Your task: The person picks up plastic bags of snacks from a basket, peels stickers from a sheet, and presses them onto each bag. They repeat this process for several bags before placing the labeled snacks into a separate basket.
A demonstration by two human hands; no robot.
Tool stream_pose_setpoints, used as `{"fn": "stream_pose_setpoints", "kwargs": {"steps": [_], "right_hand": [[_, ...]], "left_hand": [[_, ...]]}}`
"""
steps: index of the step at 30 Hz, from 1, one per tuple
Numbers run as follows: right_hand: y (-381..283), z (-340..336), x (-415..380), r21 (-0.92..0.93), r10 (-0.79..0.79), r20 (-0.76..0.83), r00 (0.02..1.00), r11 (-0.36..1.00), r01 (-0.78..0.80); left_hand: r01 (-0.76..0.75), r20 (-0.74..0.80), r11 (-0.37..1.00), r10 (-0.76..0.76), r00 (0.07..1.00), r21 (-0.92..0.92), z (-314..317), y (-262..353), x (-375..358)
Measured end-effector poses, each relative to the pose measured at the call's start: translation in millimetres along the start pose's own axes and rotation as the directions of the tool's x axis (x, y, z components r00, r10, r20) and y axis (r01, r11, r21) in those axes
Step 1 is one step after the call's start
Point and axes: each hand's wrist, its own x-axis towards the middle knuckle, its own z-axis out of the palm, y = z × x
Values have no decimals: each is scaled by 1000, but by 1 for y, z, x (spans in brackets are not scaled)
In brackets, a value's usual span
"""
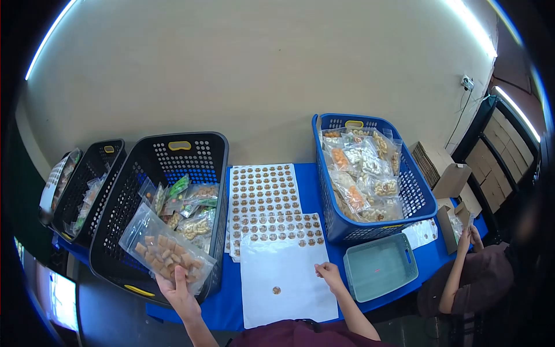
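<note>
My left hand [181, 295] grips the lower edge of a clear plastic snack bag [169, 252], thumb on its front. Brown square pieces fill the bag's lower part. It is tilted over the front of a large black basket [121, 231], which has more snack bags [188, 205] inside. Over the right edge of a mostly bare white sticker sheet [283, 274], my right hand [329, 274] is closed, fingertips pinched together; whatever they may hold is too small to make out. One round brown sticker [276, 290] sits low on that sheet, with more along its top rows.
Behind lie fuller sticker sheets [263, 191]. A blue basket [376, 230] full of snack bags and a pale green tray [380, 269] stand to the right. Another black basket [110, 151] is far left. At right, a co-worker's hands [469, 238] are near a cardboard box [446, 226].
</note>
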Motion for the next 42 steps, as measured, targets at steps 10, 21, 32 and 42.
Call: {"fn": "stream_pose_setpoints", "kwargs": {"steps": [10,21,32,42], "right_hand": [[74,62,85,-863,-214,-29,976,498,84],[55,69,118,-765,-326,-125,937,633,118],[58,66,137,-722,-177,-128,976,691,31],[57,85,116,-763,-322,-226,919,645,38]], "left_hand": [[-27,3,995,26,1000,93,5,5,-4],[-21,80,993,11,997,119,0,3,-7],[7,45,988,-15,999,157,-9,-4,-8],[42,41,973,-53,998,228,-3,-6,-5]]}}
